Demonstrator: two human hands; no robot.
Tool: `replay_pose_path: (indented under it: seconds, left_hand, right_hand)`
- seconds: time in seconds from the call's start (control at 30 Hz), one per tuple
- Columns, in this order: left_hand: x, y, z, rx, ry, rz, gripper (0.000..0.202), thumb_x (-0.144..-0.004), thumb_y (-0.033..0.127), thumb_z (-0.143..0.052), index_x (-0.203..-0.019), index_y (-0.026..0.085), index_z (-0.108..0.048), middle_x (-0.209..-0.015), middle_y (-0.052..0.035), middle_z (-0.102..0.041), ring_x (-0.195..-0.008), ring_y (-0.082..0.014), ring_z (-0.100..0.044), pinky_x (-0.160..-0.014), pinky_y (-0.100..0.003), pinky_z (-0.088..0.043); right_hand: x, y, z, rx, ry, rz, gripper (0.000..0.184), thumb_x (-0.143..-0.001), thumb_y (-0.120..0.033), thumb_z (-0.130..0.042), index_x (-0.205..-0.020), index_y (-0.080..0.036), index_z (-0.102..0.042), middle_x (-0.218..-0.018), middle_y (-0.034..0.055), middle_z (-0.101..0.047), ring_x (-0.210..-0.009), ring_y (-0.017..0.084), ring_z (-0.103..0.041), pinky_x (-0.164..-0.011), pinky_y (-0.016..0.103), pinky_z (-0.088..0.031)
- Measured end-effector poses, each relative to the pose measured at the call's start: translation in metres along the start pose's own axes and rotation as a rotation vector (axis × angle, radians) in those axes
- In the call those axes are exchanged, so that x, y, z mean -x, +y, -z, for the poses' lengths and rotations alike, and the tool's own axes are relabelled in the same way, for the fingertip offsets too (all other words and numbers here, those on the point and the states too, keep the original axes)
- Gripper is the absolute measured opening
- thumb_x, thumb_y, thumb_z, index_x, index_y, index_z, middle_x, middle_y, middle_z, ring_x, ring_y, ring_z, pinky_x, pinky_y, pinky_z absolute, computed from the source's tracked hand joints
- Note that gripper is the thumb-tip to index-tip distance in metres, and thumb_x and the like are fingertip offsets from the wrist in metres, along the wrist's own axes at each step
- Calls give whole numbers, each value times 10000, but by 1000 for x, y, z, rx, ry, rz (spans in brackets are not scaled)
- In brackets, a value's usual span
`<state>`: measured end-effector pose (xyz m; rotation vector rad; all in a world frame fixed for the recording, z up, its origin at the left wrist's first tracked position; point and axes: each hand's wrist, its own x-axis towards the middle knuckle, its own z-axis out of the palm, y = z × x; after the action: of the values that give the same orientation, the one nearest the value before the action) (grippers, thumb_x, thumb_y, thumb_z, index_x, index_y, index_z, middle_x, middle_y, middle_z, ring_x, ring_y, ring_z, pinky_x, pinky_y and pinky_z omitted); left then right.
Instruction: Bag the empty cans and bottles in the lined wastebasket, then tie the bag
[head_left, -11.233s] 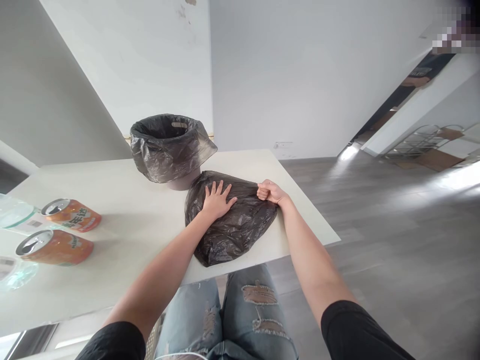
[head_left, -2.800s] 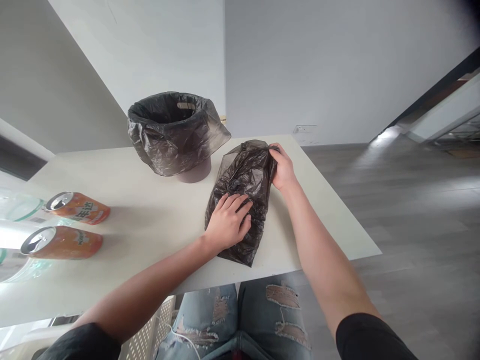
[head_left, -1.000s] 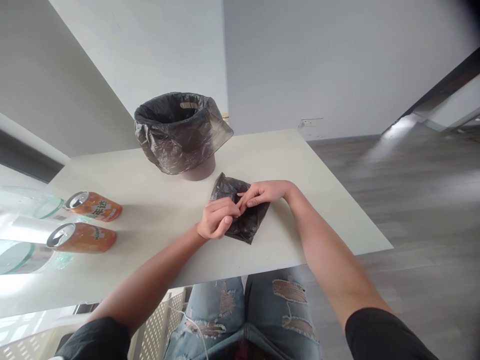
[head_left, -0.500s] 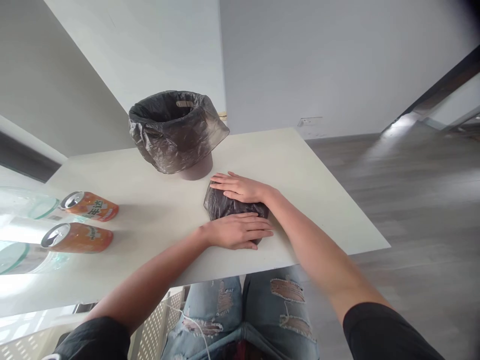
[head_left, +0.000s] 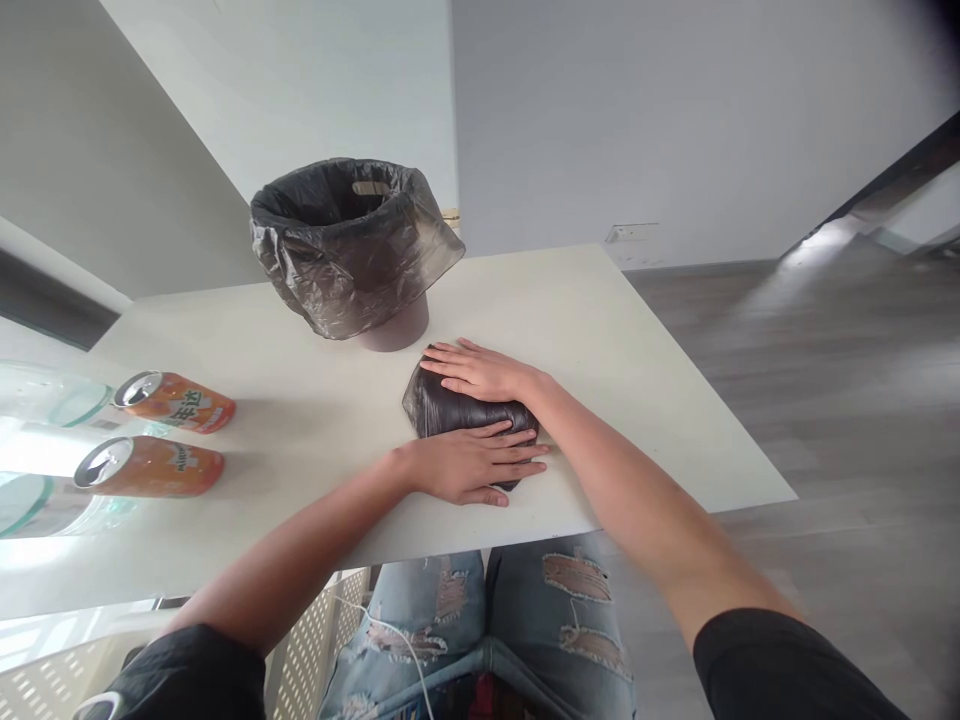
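A dark plastic bag, bunched into a low, flattish bundle, lies on the white table in front of me. Across its near side rests my left hand, palm down with the fingers spread toward the right. My right hand lies flat over the far side of the bundle, fingers stretched to the left. Both hands press on the plastic from above without gripping it. Behind them stands a brown trash bin, its liner bag folded widely over the rim.
At the left stand two orange drink cans, the far can and the near can, beside clear containers. A perforated chair is below the table's front edge. A wall socket shows at the back.
The bag under my hands looks smoother and flatter, and my left fingers have spread apart. The whole view has shifted slightly.
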<state>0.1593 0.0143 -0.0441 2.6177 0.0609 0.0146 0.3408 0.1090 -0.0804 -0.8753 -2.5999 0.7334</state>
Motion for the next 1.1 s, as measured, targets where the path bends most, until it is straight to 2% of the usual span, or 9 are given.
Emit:
replay_pose_path:
  seconds: [0.27, 0.57, 0.67, 0.77, 0.83, 0.93, 1.0, 1.03, 1.1]
  left_hand:
    - [1, -5, 1, 5, -132, -42, 713, -1124, 522, -366, -1738, 265, -108, -1798, -7, -116, -1673, -239, -53, -1379, -487, 3]
    - [1, -8, -2, 20, -86, -64, 752, -1111, 542, -410, -1736, 306, -63, -1793, 0, -128, -1670, -251, -92, -1381, -483, -10]
    - [2, -8, -3, 15, -65, -60, 734, -1108, 538, -425, -1736, 319, -116, -1787, 5, -179, -1667, -250, -128, -1384, -476, -49]
    - [2, -8, -2, -1, -4, -83, 684, -1095, 531, -466, -1718, 338, -260, -1760, 7, -299, -1655, -255, -213, -1379, -474, -147]
    - [2, -7, -1, -5, 94, -105, 605, -1080, 541, -498, -1645, 328, -456, -1671, -22, -485, -1597, -270, -381, -1350, -486, -261]
    - [4, -8, 1, -11, 502, 76, 433, -1112, 457, -433, -1327, 238, -738, -1299, -93, -772, -1281, -266, -692, -1181, -481, -493]
    - [5, -13, 2, -66, 786, 312, 424, -1126, 380, -385, -1165, 198, -766, -1121, -106, -802, -1117, -256, -734, -1078, -468, -549]
    - [6, -16, 1, -114, 863, 417, 411, -1125, 363, -384, -1167, 187, -754, -1129, -114, -794, -1122, -262, -724, -1074, -474, -546]
    - [4, -25, -1, -218, 877, 554, 401, -1113, 383, -416, -1300, 167, -697, -1296, -144, -746, -1261, -299, -666, -1144, -518, -497]
  right_hand:
    - [-1, -4, 0, 58, -22, -8, 553, -1124, -454, -383, -1658, -321, -429, -1763, 12, -305, -1662, 259, -224, -1369, 550, -69]
    - [0, -3, -2, 143, -21, 14, 548, -1125, -409, -383, -1664, -320, -414, -1770, 14, -287, -1660, 257, -231, -1364, 569, -98]
    - [0, -4, -2, 150, -22, 9, 552, -1120, -401, -393, -1665, -315, -413, -1770, 14, -289, -1658, 262, -239, -1365, 571, -98]
    - [0, -5, -3, 158, -14, 13, 550, -1117, -403, -400, -1662, -326, -418, -1771, 8, -286, -1656, 257, -245, -1366, 568, -99]
    - [-1, -5, -3, 176, -21, 14, 550, -1120, -411, -387, -1662, -326, -416, -1773, 6, -282, -1657, 251, -242, -1367, 563, -96]
    - [1, -2, 1, 219, 15, -89, 558, -1118, -409, -363, -1659, -284, -427, -1769, 44, -293, -1653, 279, -253, -1353, 603, -115]
    - [4, 2, 6, 246, 78, -246, 569, -1114, -404, -340, -1655, -255, -434, -1769, 81, -290, -1648, 319, -258, -1328, 664, -134]
    - [7, 5, 9, 254, 103, -327, 576, -1112, -406, -330, -1658, -248, -429, -1772, 93, -280, -1648, 337, -254, -1314, 694, -140]
    - [12, 8, 15, 256, 141, -445, 599, -1109, -418, -315, -1675, -236, -391, -1778, 103, -261, -1652, 355, -235, -1299, 726, -147]
